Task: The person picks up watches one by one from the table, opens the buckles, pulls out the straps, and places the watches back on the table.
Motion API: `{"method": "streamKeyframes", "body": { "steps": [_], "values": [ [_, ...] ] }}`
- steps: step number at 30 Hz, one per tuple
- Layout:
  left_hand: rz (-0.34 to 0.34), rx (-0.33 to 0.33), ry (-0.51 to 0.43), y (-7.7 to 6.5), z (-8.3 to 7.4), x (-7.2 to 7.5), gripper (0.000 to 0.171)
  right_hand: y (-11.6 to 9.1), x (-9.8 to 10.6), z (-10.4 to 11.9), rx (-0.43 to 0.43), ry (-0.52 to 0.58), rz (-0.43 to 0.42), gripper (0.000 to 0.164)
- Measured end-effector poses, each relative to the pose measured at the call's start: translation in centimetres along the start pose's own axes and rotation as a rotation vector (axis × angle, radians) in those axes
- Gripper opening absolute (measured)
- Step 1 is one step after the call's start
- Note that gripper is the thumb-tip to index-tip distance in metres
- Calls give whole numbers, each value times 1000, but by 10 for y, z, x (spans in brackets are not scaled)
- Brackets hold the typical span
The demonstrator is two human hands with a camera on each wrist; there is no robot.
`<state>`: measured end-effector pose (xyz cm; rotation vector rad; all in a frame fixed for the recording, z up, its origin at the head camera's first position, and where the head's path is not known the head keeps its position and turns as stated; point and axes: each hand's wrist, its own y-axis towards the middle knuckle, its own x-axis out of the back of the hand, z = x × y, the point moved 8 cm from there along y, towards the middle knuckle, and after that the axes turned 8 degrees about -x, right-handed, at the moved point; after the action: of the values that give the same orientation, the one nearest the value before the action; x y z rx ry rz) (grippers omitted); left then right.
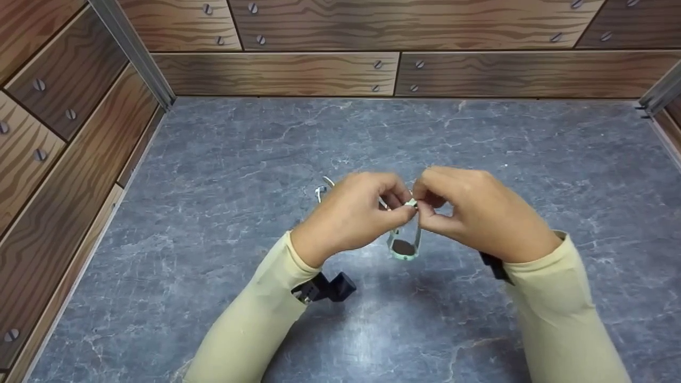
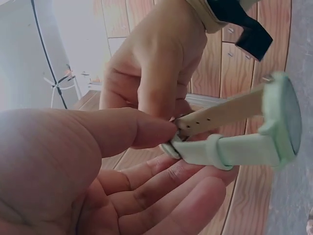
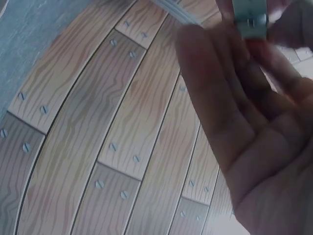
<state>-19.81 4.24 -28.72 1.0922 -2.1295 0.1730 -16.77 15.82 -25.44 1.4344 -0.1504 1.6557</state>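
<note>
A pale green wristwatch [image 1: 403, 248] hangs between the hands, its dial end lowest. My left hand [image 1: 356, 213] pinches the strap's buckle end between thumb and fingers. Opposite it, the right hand [image 1: 473, 213] pinches the strap at the same spot, fingertips close to the left thumb. In the left wrist view the two strap halves [image 2: 244, 149] meet at the fingertips, forming a loop, and one half shows a row of holes. A keeper loop [image 2: 219, 152] sits on the other half. The metal buckle [image 3: 251, 21] shows in the right wrist view; fingers partly hide it.
Beyond the left hand a thin whitish curved item [image 1: 320, 192] lies on the grey marbled table [image 1: 255, 154], partly hidden by that hand. Wood-patterned walls [image 1: 319, 74] stand at the back and sides. Black wrist cameras [image 1: 340, 287] project below the sleeves.
</note>
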Motion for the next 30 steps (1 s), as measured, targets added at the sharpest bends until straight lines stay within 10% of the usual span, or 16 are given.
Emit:
{"method": "streamKeyframes", "body": {
  "steps": [18,30],
  "values": [
    [27,-14,45,0,0,1,7,-4,-3,6,137,8,64,30],
    [-37,-53,8,-1,-4,6,6,-2,3,11,206,-3,-63,33]
  ]
}}
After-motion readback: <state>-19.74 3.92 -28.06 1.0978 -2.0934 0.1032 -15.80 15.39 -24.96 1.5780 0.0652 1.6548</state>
